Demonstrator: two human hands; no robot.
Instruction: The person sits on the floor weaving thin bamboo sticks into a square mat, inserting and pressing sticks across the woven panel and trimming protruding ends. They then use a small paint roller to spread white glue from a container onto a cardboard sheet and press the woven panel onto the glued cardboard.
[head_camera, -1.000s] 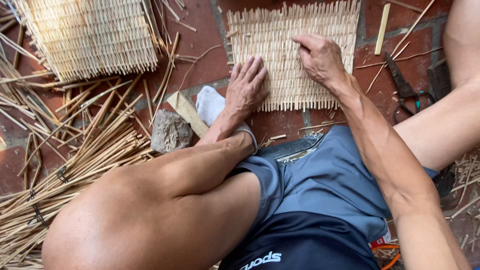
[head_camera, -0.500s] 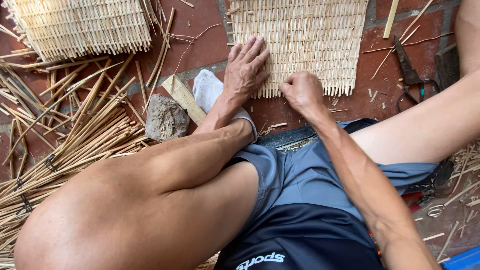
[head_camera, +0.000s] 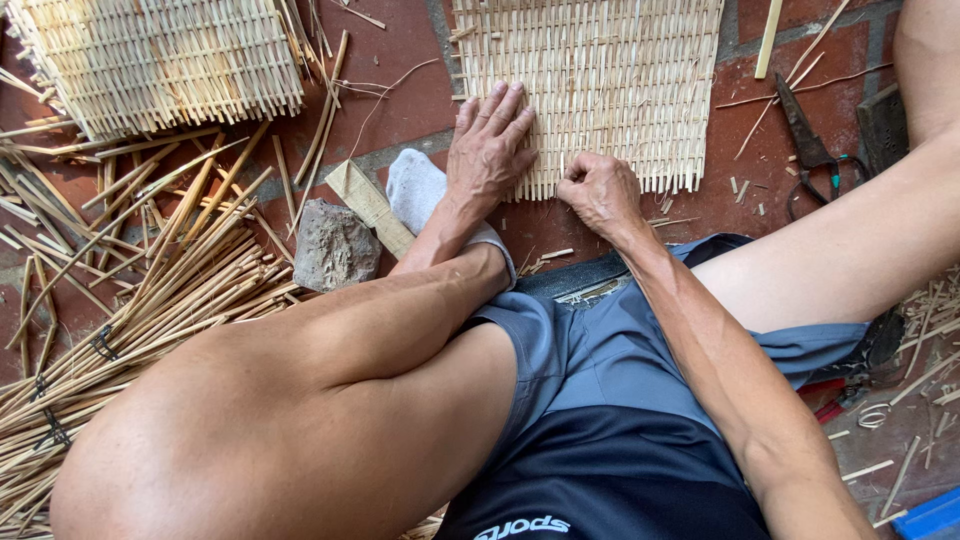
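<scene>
Your left hand (head_camera: 490, 145) lies flat, fingers spread, pressing on the near left corner of the woven bamboo mat (head_camera: 600, 80), which lies on the red brick floor (head_camera: 400, 90). Your right hand (head_camera: 598, 190) is curled into a loose fist at the mat's near edge, fingertips pinched on the ends of the strips there; whether one strip is actually clamped you cannot tell. Just left of your left wrist sits your white sock (head_camera: 415, 185), and beside it a flat wooden block (head_camera: 370, 205) and a grey stone (head_camera: 335, 245). A second woven mat (head_camera: 170, 55) lies at the far left, with loose bamboo strips (head_camera: 150, 270) heaped below it. Dark shears (head_camera: 805, 135) rest right of the mat.
</scene>
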